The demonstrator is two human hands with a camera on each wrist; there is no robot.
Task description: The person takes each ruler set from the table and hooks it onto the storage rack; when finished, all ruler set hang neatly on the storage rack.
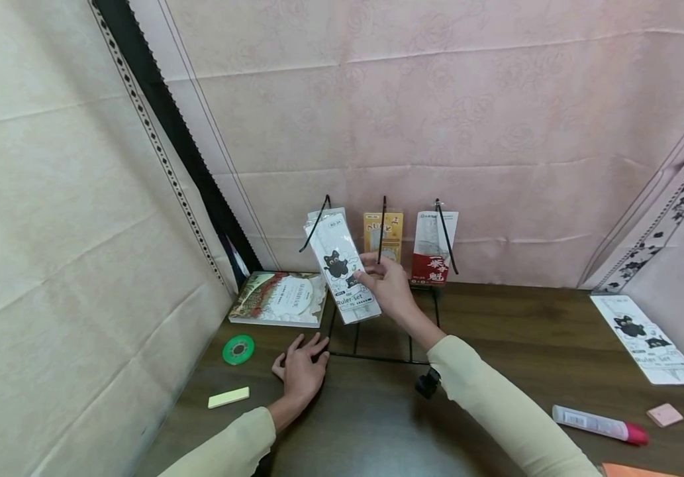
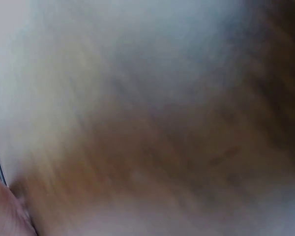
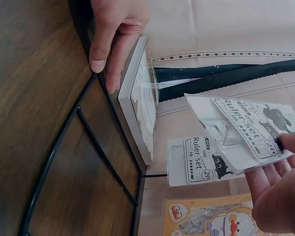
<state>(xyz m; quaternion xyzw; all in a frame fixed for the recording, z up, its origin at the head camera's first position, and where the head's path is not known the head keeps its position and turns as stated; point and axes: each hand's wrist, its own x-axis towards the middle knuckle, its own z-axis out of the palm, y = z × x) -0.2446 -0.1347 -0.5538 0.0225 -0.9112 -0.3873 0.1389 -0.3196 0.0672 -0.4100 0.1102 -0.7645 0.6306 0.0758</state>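
Note:
My right hand [image 1: 390, 286] pinches a white ruler set pack [image 1: 342, 271] with a black cat print, thumb in front. The pack tilts beside the left hook of a black wire rack [image 1: 377, 358]. Another ruler set pack [image 3: 177, 164] hangs behind it, partly covered. A yellow duck pack [image 1: 392, 228] hangs in the middle, and a white and red pack [image 1: 428, 266] on the right. My left hand [image 1: 304, 372] rests at the rack base's front left corner, fingertips touching the wire, fingers fairly straight. The left wrist view is mostly blurred.
Behind my left hand lies a book [image 1: 279, 298]. A green tape roll [image 1: 238, 349] and a pale yellow strip [image 1: 228, 397] are at left. At right lie another ruler set pack [image 1: 645, 341], a glue stick [image 1: 598, 424] and a pink square [image 1: 665, 415]. Cloth walls enclose the table.

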